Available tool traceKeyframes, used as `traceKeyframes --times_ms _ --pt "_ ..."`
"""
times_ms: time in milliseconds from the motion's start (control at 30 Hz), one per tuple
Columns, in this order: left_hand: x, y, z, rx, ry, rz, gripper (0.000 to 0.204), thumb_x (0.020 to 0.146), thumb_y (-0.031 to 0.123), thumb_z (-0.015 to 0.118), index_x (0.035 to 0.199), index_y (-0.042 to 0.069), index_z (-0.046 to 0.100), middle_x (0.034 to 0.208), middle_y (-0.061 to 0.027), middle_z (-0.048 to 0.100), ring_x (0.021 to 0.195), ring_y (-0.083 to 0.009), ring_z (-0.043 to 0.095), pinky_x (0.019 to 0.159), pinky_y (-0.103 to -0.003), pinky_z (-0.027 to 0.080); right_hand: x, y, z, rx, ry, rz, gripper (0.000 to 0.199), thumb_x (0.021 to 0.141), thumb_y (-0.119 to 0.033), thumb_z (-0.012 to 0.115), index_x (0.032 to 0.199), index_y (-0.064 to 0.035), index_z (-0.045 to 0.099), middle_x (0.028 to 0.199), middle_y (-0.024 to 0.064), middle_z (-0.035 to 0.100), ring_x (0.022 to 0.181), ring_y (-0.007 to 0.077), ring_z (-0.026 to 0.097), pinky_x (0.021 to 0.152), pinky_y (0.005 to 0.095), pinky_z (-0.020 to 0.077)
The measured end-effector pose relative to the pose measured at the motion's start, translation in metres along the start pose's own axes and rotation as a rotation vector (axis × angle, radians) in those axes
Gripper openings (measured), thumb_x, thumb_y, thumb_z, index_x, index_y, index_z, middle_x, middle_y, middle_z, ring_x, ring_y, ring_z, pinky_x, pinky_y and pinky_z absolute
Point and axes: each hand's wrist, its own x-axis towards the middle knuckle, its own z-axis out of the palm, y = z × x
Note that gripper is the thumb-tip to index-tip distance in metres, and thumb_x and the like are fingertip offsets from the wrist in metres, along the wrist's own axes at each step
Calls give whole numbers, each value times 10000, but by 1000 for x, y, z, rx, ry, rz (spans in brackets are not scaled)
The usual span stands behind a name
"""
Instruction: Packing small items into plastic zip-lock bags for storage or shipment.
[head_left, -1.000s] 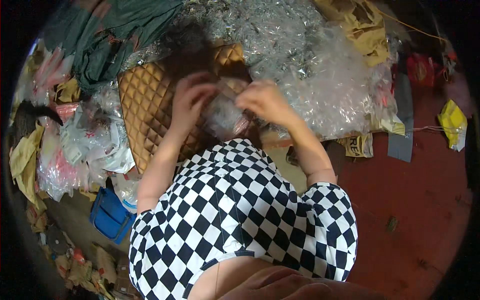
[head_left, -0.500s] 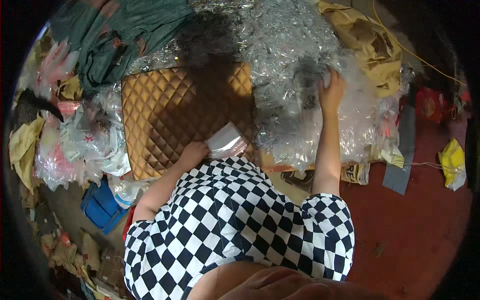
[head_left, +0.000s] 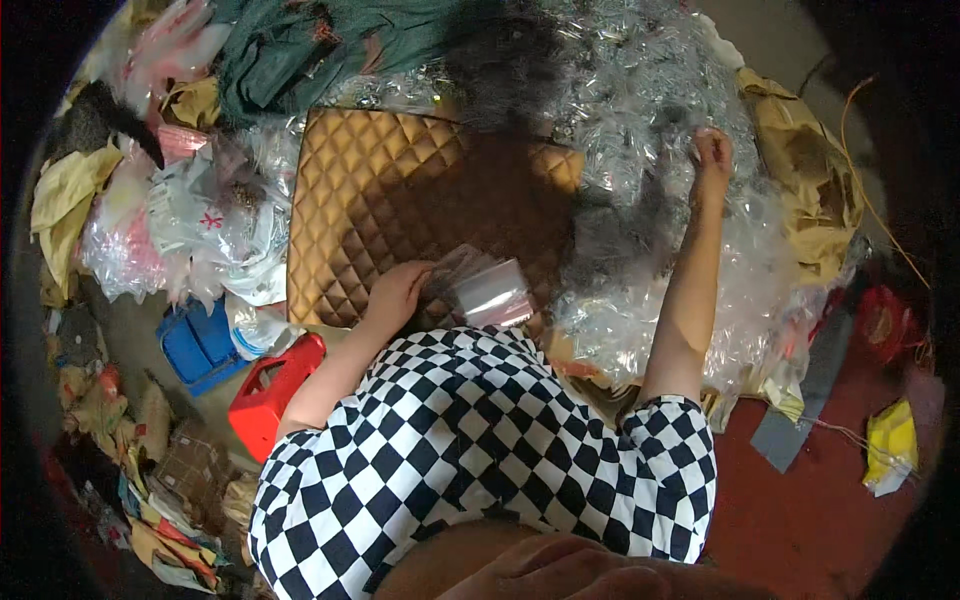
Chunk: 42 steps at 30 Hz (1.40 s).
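The fingers of the left hand (head_left: pixel 395 295) are curled on the edge of a small stack of clear bags (head_left: pixel 485 290), pressing it flat on the quilted brown pad (head_left: pixel 400 200) just in front of the checkered shirt (head_left: pixel 480 450). The right hand (head_left: pixel 712 152) is stretched far out, well apart from the stack, and its fingers are bent down into the big heap of crumpled clear plastic (head_left: pixel 640 130) — they seem to pinch one piece, but the picture is too small there to tell if they really grip it or only touch it. So, as I judge it, the step in hand is the picking: one more bag is being taken from the heap while the stack waits under the left hand. The next move calls for pulling a single piece free without dragging its neighbours, since the film lies tangled, then bringing it back to the pad, smoothing it and laying it on the stack with edges matching — the left hand must lift a little for this. Around the pad lie a green cloth (head_left: pixel 320 50), white bags (head_left: pixel 200 230), a blue box (head_left: pixel 200 345) and a red container (head_left: pixel 270 395) near the left elbow.
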Motion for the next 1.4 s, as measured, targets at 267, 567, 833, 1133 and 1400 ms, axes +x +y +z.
traceKeyframes --times_ms 267,567,833,1133,1400 --pt "29 1 -26 -206 94 -19 160 836 47 585 952 68 695 839 -131 603 811 -318 602 734 -384 487 12 29 179 -519 -527 -341 308 876 -146 662 1154 -30 602 885 80 671 812 187 644 742 340 499" --pt "14 -8 -78 -64 336 -86 101 821 158 676 858 65 680 783 -94 598 735 -296 597 641 -369 469 52 117 258 -1305 -65 -120 310 887 -313 609 997 -23 621 934 170 695 864 364 679 733 463 540" --pt "-5 -31 -75 -27 188 -99 199 781 217 750 872 72 649 772 -104 581 742 -283 599 647 -363 487 -46 7 211 3 -164 -20 373 942 -272 596 1240 -48 578 1021 42 637 850 178 626 766 333 523" --pt "-24 -41 -134 368 551 72 114 778 72 658 889 81 633 905 -99 550 969 -315 547 1019 -510 382 -123 49 394 -283 -998 20 533 842 -155 665 1330 -51 478 1029 85 660 883 171 636 828 320 499" --pt "-79 -65 -167 352 448 -137 530 810 49 606 1334 107 551 992 -106 640 993 -291 608 1040 -513 377 -111 78 598 -1055 -830 -894 305 862 -258 635 1091 -62 682 962 109 691 833 205 668 787 351 527"
